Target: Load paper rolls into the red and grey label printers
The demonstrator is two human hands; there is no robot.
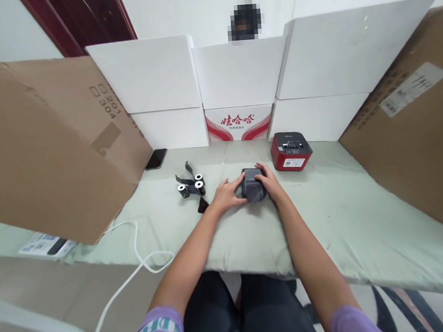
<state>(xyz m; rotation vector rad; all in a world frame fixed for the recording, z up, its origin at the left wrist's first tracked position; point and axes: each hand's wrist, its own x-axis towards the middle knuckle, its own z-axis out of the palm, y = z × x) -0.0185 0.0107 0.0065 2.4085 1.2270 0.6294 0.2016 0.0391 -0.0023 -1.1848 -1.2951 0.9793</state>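
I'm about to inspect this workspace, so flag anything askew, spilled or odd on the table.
Small black rolls with white ends lie bunched beside the left hand, loose dark strips splayed around them, which looks untidy. No spill shows on the pale green cloth around the boxy dark grey device.

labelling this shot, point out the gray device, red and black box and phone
gray device (254, 188), head view, middle of its body
red and black box (290, 150), head view, its black top
phone (156, 159), head view, its dark face

Rolls (200, 187), phone (156, 159) on green cloth (346, 213)
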